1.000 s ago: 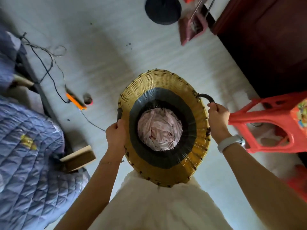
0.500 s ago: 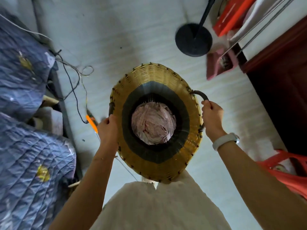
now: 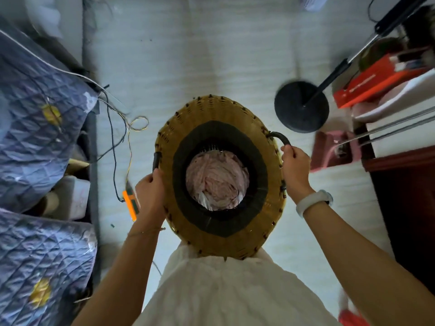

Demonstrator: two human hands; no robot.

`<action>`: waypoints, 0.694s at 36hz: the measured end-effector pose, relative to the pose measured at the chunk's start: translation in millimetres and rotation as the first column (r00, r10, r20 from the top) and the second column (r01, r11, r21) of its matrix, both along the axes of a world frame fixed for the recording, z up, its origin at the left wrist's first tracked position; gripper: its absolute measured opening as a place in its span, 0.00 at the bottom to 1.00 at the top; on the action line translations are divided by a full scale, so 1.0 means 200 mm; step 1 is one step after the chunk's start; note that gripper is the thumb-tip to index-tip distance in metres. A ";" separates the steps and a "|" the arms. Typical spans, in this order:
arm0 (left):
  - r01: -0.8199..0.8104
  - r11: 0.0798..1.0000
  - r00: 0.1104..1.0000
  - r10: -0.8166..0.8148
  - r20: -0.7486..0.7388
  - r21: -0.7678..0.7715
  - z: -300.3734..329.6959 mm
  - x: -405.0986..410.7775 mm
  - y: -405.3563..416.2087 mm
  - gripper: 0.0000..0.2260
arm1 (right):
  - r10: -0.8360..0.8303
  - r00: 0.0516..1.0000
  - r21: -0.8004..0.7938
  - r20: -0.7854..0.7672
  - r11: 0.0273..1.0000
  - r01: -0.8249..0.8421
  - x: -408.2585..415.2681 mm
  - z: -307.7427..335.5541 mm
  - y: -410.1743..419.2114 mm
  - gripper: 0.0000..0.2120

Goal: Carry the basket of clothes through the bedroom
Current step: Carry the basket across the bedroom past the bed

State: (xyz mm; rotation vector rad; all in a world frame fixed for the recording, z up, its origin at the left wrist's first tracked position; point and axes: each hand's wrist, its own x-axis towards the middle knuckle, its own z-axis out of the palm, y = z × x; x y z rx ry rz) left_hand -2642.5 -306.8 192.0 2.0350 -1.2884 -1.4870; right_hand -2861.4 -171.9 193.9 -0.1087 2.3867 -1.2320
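Observation:
A round woven basket [image 3: 211,111] with a yellow rim and a dark inner band hangs in front of my body, seen from above. Crumpled pale pink clothes [image 3: 217,178] fill its bottom. My left hand [image 3: 150,191] grips the dark handle on the basket's left side. My right hand [image 3: 295,169], with a white band on the wrist, grips the curved dark handle on the right side. Below the basket is my white garment.
A bed with a blue quilted cover [image 3: 35,128] runs along the left, with loose cables [image 3: 117,128] and an orange device [image 3: 130,204] on the floor beside it. A black round stand base [image 3: 301,107] and a red box [image 3: 374,83] sit at right, dark wooden furniture [image 3: 407,208] lower right. White floor lies ahead.
I have moved forward with the basket: the stand base, bed and cables have slid toward me in view, and the red plastic stool has dropped almost out at the lower right. Both hands keep their grip.

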 end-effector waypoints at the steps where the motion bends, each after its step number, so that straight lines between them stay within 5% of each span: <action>1: -0.006 1.000 1.000 0.006 -0.007 0.001 -0.01 -0.03 -0.07 0.14 | 0.008 1.000 0.005 -0.006 1.000 -0.008 -0.04 0.00 -0.08 0.12; 12: -0.084 0.993 0.996 0.086 -0.021 0.088 -0.09 -0.29 -1.01 0.15 | 0.029 1.000 0.049 0.001 0.998 -0.029 -0.32 -0.08 -1.04 0.11; 25: -0.169 0.986 0.986 0.169 -0.009 0.004 -0.04 -0.52 -1.93 0.14 | 0.134 0.990 0.029 0.051 0.990 -0.136 -0.59 -0.08 -2.04 0.17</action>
